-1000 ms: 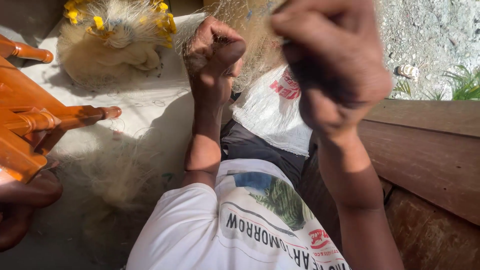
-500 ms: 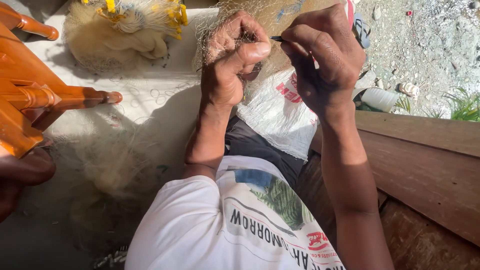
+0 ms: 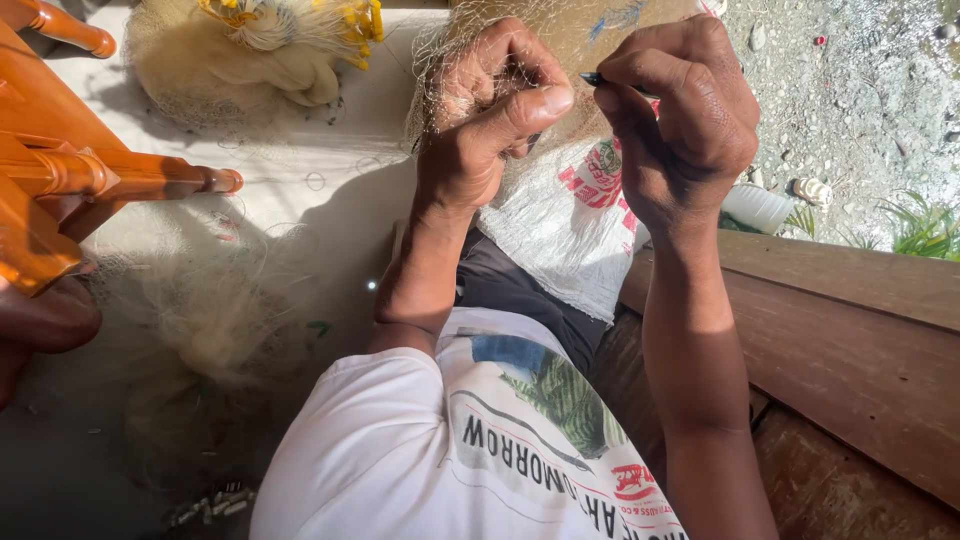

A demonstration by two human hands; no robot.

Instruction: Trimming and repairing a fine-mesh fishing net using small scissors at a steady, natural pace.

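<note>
Outdoor net-mending spot, porch or veranda of a home. Wooden plank ledge along the right edge; gravel ground with grass tufts beyond. Pale floor strewn with fine fishing net; bundled net with yellow floats at top. Turned orange wooden chair at left. Strong sunlight, hard shadows.

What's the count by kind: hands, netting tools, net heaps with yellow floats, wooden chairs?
Hands: 2, left hand and right hand
Dark netting tool: 1
Fishing net heap with yellow floats: 1
Orange wooden chair: 1
Total: 5
</note>
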